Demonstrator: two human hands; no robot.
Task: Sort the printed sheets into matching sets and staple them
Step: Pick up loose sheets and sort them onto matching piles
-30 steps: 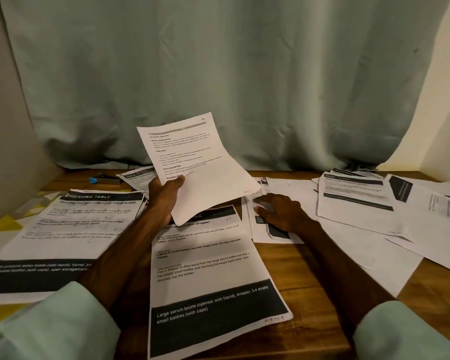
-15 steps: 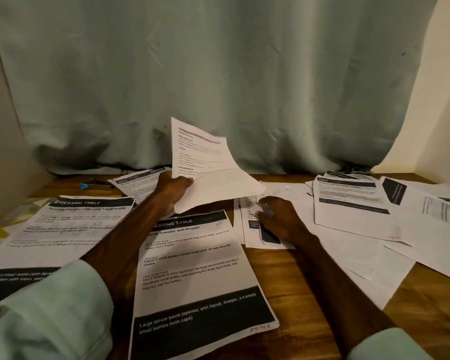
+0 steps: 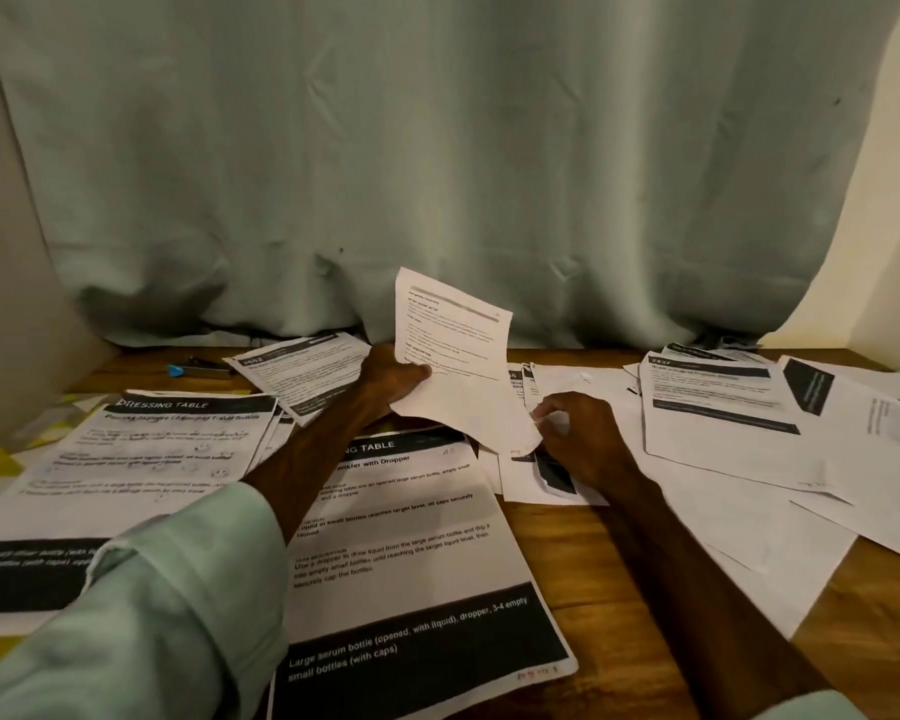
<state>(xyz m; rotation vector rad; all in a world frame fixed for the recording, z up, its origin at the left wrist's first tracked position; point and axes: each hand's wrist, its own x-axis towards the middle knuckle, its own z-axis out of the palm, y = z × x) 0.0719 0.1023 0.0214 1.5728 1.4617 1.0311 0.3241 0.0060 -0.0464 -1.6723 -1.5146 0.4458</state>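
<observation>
Thumb on top, the left hand [image 3: 393, 379] pinches a white printed sheet [image 3: 453, 350], tilted up above the brown wooden table [image 3: 567, 563], seemingly for reading its heading. The right hand [image 3: 580, 439] curls over loose pages [image 3: 515, 485] beneath, grasp unclear, probably seeking its match.

Two hands — left hand [image 3: 393, 379], right hand [image 3: 580, 441] — one stapler [image 3: 201, 366], sheets [image 3: 411, 543] uncountable

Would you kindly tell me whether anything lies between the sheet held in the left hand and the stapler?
Only one flat printed sheet lies on the table between the held sheet, gripped by the left hand, and the stapler. Nothing upright blocks the way.
</observation>
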